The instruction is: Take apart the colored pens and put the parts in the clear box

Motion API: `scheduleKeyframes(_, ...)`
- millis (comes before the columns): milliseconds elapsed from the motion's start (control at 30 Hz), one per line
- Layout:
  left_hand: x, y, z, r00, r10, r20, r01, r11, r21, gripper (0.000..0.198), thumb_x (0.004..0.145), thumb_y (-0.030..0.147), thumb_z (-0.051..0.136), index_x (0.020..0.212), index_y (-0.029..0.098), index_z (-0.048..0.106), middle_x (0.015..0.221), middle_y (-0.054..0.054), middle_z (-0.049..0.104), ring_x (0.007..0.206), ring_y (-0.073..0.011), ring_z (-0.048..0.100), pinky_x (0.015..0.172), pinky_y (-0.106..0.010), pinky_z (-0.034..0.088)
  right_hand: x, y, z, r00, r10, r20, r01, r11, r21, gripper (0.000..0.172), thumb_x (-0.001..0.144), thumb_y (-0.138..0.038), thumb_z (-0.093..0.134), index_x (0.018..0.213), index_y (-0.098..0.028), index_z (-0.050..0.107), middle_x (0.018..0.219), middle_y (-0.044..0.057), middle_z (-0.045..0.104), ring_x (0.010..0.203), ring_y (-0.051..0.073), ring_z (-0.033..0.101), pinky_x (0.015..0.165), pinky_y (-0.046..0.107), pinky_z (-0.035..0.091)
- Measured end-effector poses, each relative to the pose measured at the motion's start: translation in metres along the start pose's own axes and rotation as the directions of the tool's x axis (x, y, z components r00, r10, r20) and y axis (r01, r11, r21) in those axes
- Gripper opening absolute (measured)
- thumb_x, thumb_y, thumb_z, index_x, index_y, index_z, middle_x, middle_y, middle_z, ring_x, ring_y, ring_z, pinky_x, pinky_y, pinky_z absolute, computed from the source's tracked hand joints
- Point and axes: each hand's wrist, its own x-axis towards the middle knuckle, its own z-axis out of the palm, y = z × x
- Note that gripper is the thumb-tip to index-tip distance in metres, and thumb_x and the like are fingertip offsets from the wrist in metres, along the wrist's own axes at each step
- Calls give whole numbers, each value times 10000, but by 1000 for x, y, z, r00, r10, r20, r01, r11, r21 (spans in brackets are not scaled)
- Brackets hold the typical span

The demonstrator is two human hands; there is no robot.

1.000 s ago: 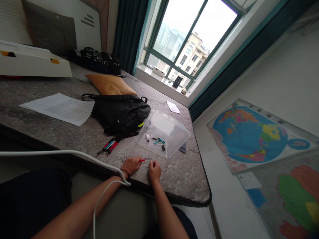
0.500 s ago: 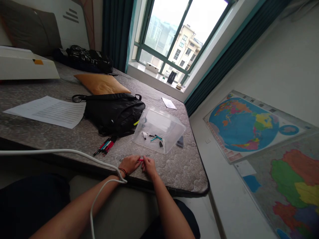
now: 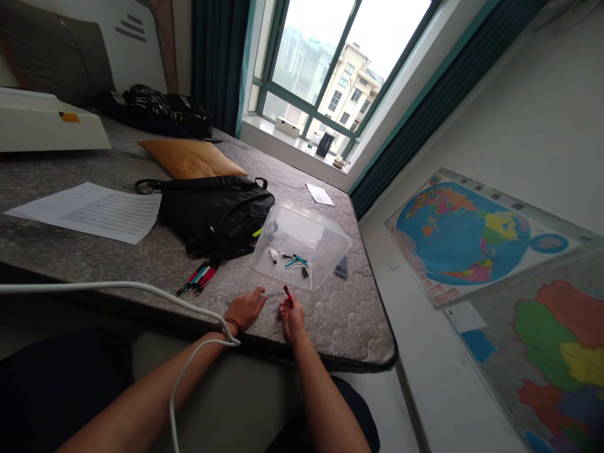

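Observation:
My right hand (image 3: 292, 318) holds a short red pen (image 3: 287, 293) near the mattress's front edge, its dark end pointing up and away from me. To its left, my left hand (image 3: 245, 307) rests low over the mattress, fingers stretched and apart, with nothing visible in it. Beyond both hands stands a clear plastic bin (image 3: 325, 242). Several pens and markers (image 3: 296, 260) lie inside it, among them teal, black and white ones. A bundle of red, black and teal pens (image 3: 201, 277) lies on the mattress left of my hands.
A black backpack (image 3: 217, 214) lies behind the pen bundle, with printed paper (image 3: 89, 211) to its left and an orange cushion (image 3: 191, 158) behind. A white cable (image 3: 141, 286) crosses in front of my left wrist. The mattress edge (image 3: 349, 363) runs close below my hands.
My hands have come apart. The red pen, held between both before, is now in my right hand alone and tilted upward. My left hand has let go of it.

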Motion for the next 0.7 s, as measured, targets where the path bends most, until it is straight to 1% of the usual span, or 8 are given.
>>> scheduleKeyframes(133, -1, 1, -2, 1000, 6, -1, -6, 1000, -18, 392, 1004, 472, 277, 1240, 218, 461, 1033, -93, 696, 942, -241, 679, 730, -309, 451, -1, -1, 1, 999, -2, 54, 6, 997, -81, 372, 855, -524, 565, 741, -169, 563, 615, 9, 608, 431, 80, 518, 401, 183, 365)
scheduleKeyframes(267, -1, 0, -2, 1000, 25, 5, -25, 999, -23, 404, 991, 511, 308, 1243, 228, 447, 1048, -80, 692, 948, -228, 674, 729, -293, 450, -1, 3, 4, 989, -28, 145, 68, 958, -279, 430, 812, -583, 594, 743, -159, 572, 588, 3, 613, 405, 76, 504, 372, 176, 355)
scheduleKeyframes(367, 0, -3, 0, 999, 39, 24, -39, 999, 28, 371, 1012, 466, 247, 1148, 221, 491, 991, -74, 695, 912, -219, 677, 709, -282, 439, 0, 8, 7, 980, -11, 197, 92, 907, -411, 454, 804, -604, 589, 743, -155, 580, 553, -6, 605, 374, 73, 483, 342, 175, 339)
scheduleKeyframes(467, 1, -5, 3, 999, 45, 30, -48, 996, 78, 374, 1021, 434, 215, 1084, 210, 508, 938, -75, 693, 874, -221, 678, 694, -284, 431, 1, 10, 8, 983, -9, 181, 87, 899, -429, 444, 841, -590, 544, 736, -160, 573, 536, -9, 601, 361, 76, 483, 330, 175, 339)
scheduleKeyframes(600, 2, -6, 4, 999, 42, 10, -43, 996, 74, 381, 1024, 424, 193, 1086, 212, 503, 929, -73, 689, 854, -215, 675, 685, -281, 428, 2, 9, 7, 992, -26, 123, 73, 915, -398, 402, 878, -527, 524, 715, -162, 564, 538, -4, 606, 364, 73, 491, 332, 166, 342)
scheduleKeyframes(700, 2, -7, 6, 999, 51, -1, -51, 997, 61, 393, 1026, 421, 179, 1100, 212, 504, 955, -74, 683, 850, -210, 672, 671, -276, 429, 4, 8, 5, 994, -8, 111, 50, 924, -378, 391, 904, -495, 498, 735, -153, 582, 561, 13, 623, 379, 76, 511, 345, 166, 364)
